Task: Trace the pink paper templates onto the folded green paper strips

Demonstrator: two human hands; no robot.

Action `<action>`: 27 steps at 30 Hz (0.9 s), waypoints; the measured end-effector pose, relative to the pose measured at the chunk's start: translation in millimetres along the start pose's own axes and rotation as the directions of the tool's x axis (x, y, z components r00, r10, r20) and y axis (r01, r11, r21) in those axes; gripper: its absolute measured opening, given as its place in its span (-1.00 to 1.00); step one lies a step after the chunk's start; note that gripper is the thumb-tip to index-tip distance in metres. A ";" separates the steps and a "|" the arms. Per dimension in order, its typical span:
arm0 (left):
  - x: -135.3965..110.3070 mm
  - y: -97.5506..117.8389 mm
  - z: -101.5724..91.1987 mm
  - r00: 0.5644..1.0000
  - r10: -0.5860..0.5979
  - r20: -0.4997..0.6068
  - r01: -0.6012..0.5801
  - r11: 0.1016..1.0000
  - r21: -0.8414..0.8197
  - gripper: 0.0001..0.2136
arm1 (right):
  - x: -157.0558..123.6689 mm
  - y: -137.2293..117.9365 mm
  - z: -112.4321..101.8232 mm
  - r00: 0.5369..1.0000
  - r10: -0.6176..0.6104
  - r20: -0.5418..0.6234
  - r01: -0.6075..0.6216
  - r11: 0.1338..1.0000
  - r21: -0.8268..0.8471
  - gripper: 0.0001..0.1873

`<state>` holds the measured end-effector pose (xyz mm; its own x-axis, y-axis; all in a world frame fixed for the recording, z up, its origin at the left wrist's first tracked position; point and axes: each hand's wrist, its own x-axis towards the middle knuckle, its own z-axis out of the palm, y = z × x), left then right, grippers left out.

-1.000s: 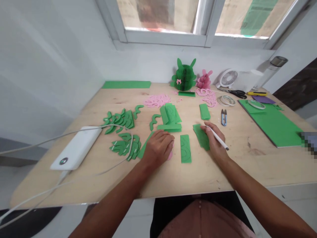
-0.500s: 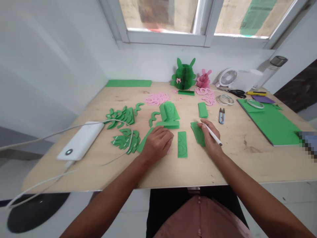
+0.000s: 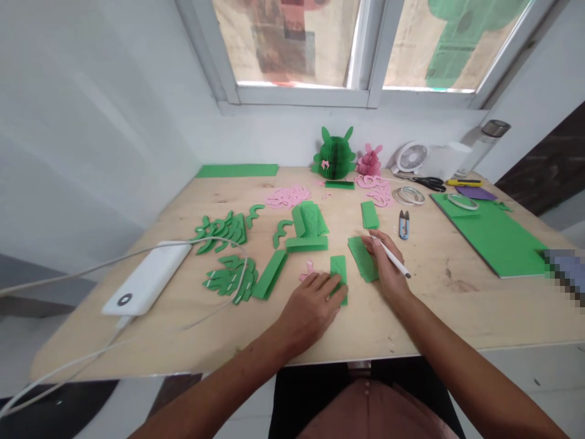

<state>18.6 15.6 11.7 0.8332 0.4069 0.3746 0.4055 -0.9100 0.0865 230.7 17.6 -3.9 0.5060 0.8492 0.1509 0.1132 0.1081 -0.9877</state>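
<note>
My left hand rests palm down on the table, its fingers slightly apart and lying across a small green paper strip that bears faint drawn lines. Just beyond those fingers is a small pink paper cutout. In my right hand is a white pen, its dark end pointing down and to the right. The same hand touches a green folded paper piece. Farther back stand folded green papers and another green strip. Left of my left hand lies a folded green strip.
Green cutouts and a white power bank with a cable occupy the left side. Pink cutouts and a green paper figure are at the back. Small blue snips and a green sheet lie at right.
My left hand has moved right, from beside the folded green strip onto the drawn strip, uncovering the pink cutout. My right hand still holds the pen. The view has tilted up slightly.
</note>
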 end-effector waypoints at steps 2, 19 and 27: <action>6.8 -0.6 3.7 0.999 0.008 -0.039 -0.007 1.000 0.017 -0.81 | -3.0 -1.5 1.6 0.999 -0.031 0.015 0.031 0.999 0.033 -0.56; 46.2 -2.4 28.2 0.996 -0.033 -0.079 0.032 0.999 -0.024 -0.84 | -3.2 2.3 7.8 0.987 -0.082 0.136 0.055 0.980 0.190 -0.54; 50.8 -0.8 30.1 0.999 -0.022 -0.040 0.023 0.999 0.034 -0.90 | -5.4 -2.7 9.3 0.973 -0.080 0.219 0.022 0.966 0.259 -0.56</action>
<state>71.9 39.4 2.9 0.8084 0.4234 0.4090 0.4375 -0.8969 0.0638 219.7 17.5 -2.5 0.2961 0.9302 0.2170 -0.1010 0.2564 -0.9613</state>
